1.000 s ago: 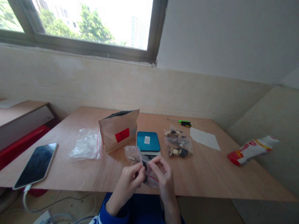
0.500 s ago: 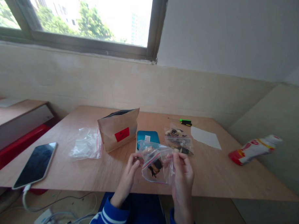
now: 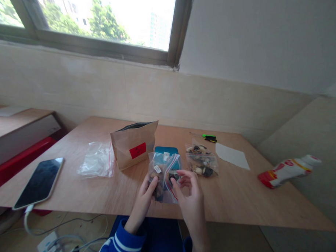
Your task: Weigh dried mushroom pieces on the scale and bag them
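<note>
A clear zip bag [image 3: 167,195] with dark and brown dried pieces hangs over the near part of the table. My left hand [image 3: 144,196] is closed on its left side, thumb on the front near a small white label. My right hand [image 3: 190,195] pinches the bag's right side by the red-lined zip strip, with its other fingers curled loosely. Behind the bag lies a blue flat scale-like device [image 3: 166,151], partly covered. Two filled clear bags [image 3: 204,163] of pale and dark dried pieces rest to the right.
A brown paper pouch [image 3: 124,149] stands open at the top. Left of it are empty plastic bags [image 3: 94,161] and a plugged-in phone [image 3: 39,183]. Screwdrivers [image 3: 209,138], white paper [image 3: 232,156] and a white-red bottle [image 3: 288,171] are to the right.
The zip bag has turned, so its zip strip now runs upright on the right side and a label shows. My right hand has moved left along it.
</note>
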Tool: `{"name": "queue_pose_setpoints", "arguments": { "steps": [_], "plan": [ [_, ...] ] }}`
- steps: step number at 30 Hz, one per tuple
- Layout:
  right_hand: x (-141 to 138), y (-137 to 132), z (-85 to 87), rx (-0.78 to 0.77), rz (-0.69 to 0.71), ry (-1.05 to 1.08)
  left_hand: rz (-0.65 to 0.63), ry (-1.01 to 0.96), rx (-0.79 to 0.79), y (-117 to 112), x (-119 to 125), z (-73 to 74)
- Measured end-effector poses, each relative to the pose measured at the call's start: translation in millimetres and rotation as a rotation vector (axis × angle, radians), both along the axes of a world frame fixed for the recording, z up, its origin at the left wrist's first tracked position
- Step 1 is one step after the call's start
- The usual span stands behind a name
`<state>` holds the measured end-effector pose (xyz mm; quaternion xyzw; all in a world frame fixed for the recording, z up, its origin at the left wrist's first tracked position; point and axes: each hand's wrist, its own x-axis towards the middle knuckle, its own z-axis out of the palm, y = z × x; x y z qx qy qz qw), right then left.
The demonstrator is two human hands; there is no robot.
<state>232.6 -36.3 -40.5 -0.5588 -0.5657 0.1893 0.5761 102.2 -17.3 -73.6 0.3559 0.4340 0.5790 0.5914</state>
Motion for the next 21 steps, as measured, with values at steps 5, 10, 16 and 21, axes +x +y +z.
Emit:
{"name": "queue_pose_setpoints", "arguments": {
  "steps": [5, 10, 16, 21],
  "plan": [
    [-3.8, 4.0, -10.0, -0.083, 0.073, -0.041, 0.008, 0.030, 0.057, -2.4, -3.0, 1.1],
    [-4.5, 3.8, -7.6, -0.109, 0.151, -0.060, 0.085, 0.035, -0.004, -1.3, -5.6, -0.8],
    [-2.8, 2.5, -0.9, -0.174, 0.157, 0.082, 0.192, -0.042, -0.048, 4.1, -6.0, -10.9],
    [-3.2, 2.0, -2.3, -0.190, 0.147, 0.173, 0.229, -0.161, -0.111, 4.6, -2.7, -15.6]
  ]
}}
